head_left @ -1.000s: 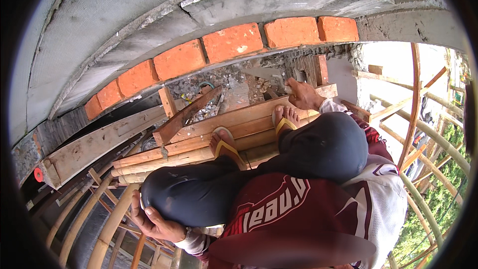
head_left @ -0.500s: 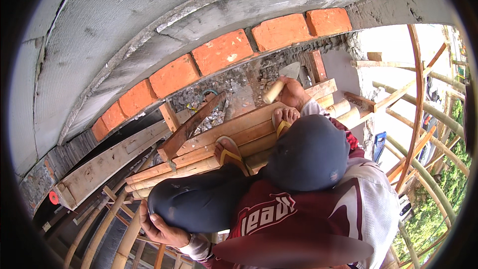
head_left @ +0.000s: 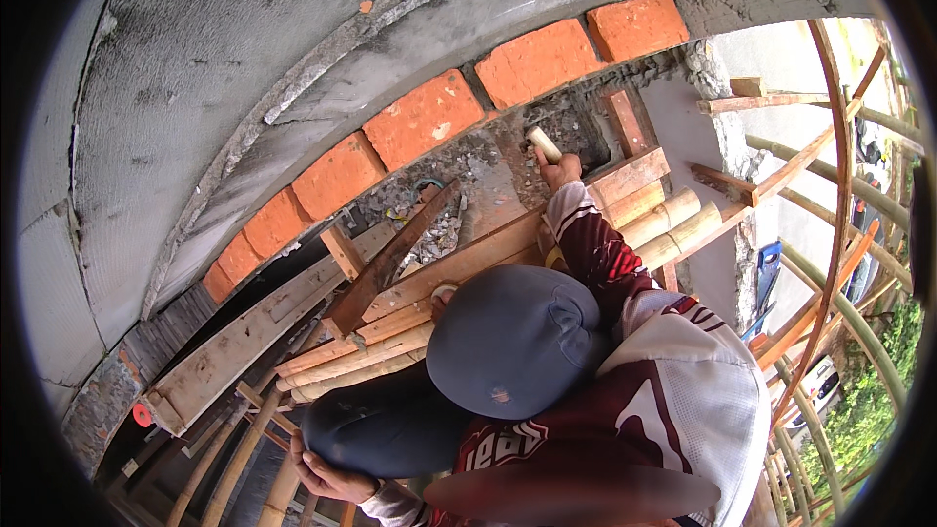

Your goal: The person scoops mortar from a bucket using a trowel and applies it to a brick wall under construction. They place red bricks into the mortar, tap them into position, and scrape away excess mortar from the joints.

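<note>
- One pale-handled tool (head_left: 544, 144) is in the right hand (head_left: 559, 171), appearing between the orange bricks (head_left: 423, 118) and the wooden plank (head_left: 449, 265); its working end is hidden.
- The handle looks rigid and smooth, so it is probably light, hardly fragile, perhaps slippery if damp; its middle seems the surest hold.
- Two of the person's hands show: the right one's fingers wrap around the handle; the left hand (head_left: 330, 474) rests against the left knee (head_left: 337, 426), fingers loosely parted, with no tool visible there.
- Seven orange bricks are visible in a curved row.
- At least two bamboo poles (head_left: 673, 242) lie alongside the plank.
</note>
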Available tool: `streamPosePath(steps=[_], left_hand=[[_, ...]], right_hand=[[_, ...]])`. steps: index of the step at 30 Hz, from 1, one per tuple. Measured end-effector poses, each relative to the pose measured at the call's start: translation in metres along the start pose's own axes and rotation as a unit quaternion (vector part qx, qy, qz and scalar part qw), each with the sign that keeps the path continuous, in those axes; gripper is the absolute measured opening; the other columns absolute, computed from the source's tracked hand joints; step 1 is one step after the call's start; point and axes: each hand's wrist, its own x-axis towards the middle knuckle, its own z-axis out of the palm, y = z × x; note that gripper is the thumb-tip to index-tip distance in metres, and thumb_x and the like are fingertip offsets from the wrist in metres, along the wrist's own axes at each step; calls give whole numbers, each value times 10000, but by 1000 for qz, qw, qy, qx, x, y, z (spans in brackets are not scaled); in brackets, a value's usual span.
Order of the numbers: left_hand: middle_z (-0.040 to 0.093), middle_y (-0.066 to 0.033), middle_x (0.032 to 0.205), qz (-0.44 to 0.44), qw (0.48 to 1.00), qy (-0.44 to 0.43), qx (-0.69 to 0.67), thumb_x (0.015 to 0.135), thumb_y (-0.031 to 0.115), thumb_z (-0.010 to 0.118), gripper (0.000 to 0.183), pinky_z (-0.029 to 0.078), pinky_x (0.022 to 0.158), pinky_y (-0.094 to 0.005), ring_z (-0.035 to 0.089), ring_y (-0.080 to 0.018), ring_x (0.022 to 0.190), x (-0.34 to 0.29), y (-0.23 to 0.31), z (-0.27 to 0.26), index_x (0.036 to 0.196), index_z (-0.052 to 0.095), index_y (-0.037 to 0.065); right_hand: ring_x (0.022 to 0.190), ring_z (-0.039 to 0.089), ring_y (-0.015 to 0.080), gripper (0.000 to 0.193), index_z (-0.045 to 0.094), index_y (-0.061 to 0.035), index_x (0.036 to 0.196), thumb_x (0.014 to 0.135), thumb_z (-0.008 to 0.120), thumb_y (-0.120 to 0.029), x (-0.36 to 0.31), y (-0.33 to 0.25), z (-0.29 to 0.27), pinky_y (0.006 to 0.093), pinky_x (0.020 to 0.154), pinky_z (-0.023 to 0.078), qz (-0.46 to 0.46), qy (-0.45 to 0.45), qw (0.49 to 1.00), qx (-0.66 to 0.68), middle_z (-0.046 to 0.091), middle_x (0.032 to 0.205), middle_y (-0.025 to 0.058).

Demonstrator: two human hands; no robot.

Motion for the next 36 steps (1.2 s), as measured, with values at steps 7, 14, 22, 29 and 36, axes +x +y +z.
streamPosePath(steps=[7,14,22,29,36], left_hand=[[656,-192,1268,-6,999,37,-5,1063,277,526,440,471,1045,-395,626,-268,1149,8,-9,0,1310,602,-79],[658,-195,1260,-22,999,-6,-25,1063,271,514,435,478,1038,-395,631,-268,1142,16,-13,-1,1304,598,-82],[652,-186,1276,-22,1000,-3,18,1062,265,500,423,476,1038,-392,629,-268,1142,20,-12,6,1286,612,-76],[660,-189,1272,-18,999,43,-16,1051,266,540,425,462,1050,-390,629,-267,1154,16,-10,8,1284,620,-81],[656,-198,1278,-23,999,25,-14,1051,262,542,431,448,1062,-398,625,-270,1157,17,-10,9,1296,614,-85]], right_hand=[[1274,531,490,421,389,73,1422,1045,418,-114,1,24,31,643,939,588,63,-163,984,24,468,1421,260],[1285,517,503,448,349,66,1447,1047,415,-124,0,19,29,677,939,568,4,-58,998,40,433,1459,272],[1274,528,518,445,320,104,1435,1049,395,-106,-27,23,35,641,916,600,-25,-144,986,-74,419,1466,288],[1295,508,510,480,304,72,1481,1034,405,-70,-31,27,44,672,924,584,-5,-82,996,37,401,1485,276],[1203,571,531,473,323,132,1446,1041,421,-92,-37,23,42,640,875,616,-30,-51,998,-11,444,1454,308]])
